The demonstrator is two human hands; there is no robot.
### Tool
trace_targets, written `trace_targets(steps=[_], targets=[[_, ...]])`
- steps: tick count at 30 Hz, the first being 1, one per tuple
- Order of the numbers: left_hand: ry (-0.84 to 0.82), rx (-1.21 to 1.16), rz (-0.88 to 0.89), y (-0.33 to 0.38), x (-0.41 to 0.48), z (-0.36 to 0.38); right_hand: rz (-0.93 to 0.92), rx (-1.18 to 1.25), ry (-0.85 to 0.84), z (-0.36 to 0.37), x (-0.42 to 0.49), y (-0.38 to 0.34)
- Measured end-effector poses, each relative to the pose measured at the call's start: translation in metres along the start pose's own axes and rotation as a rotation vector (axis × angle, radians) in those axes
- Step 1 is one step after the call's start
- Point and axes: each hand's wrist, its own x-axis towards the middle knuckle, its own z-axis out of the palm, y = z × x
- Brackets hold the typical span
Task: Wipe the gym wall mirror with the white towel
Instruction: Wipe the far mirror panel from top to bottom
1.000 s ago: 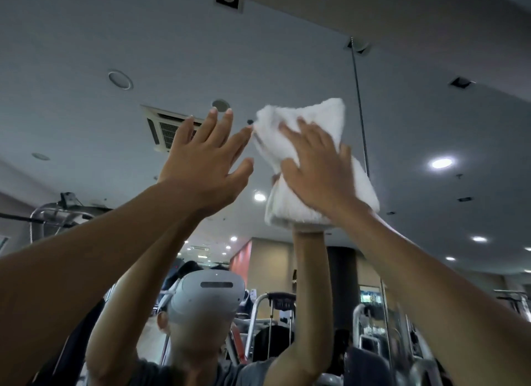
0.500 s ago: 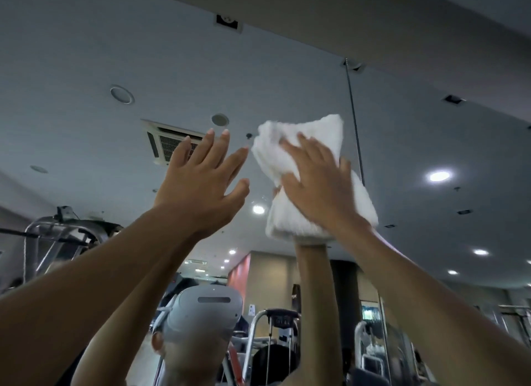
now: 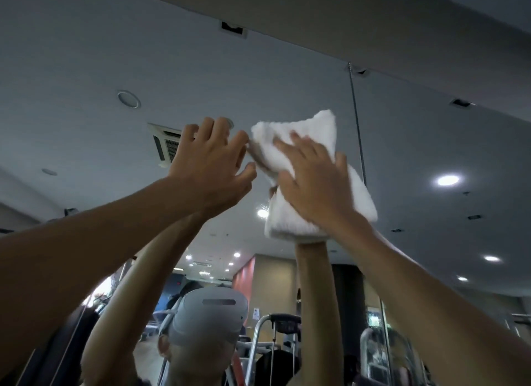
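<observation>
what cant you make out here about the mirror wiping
Head view, the only one:
1. The mirror glass under the white towel: covered by the towel and the right hand, so its cleanliness is unknown.
2. Whether the left hand touches the glass: its palm faces away.
3. The mirror's lower and side edges: cut off by the frame.
4. Streaks on bare glass: too faint to tell.

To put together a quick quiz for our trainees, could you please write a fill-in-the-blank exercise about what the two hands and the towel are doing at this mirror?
1. The right hand presses the white towel flat against the ___.
2. The left hand, fingers spread, holds ___.
3. The vertical seam in the glass runs just to the ___ of the towel.
Missing words: mirror; nothing; right.
</observation>
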Motion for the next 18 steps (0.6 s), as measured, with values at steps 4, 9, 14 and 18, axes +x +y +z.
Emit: trace_targets(steps=[4, 9, 14, 18], targets=[[-0.018, -0.098, -0.038, -0.001, -0.002, 0.006, -0.058, 0.099, -0.055, -0.008, -0.007, 0.029], [-0.209, -0.101, -0.022, -0.006, -0.001, 0.009, 0.349, 0.028, 0.061, 0.003, 0.048, 0.03], [-0.221, -0.074, -0.016, -0.008, 0.0, 0.008, 0.17, -0.053, 0.043, 0.008, 0.039, -0.024], [-0.209, -0.084, -0.013, -0.006, -0.002, 0.007, -0.124, 0.092, -0.028, -0.006, 0.005, 0.001]])
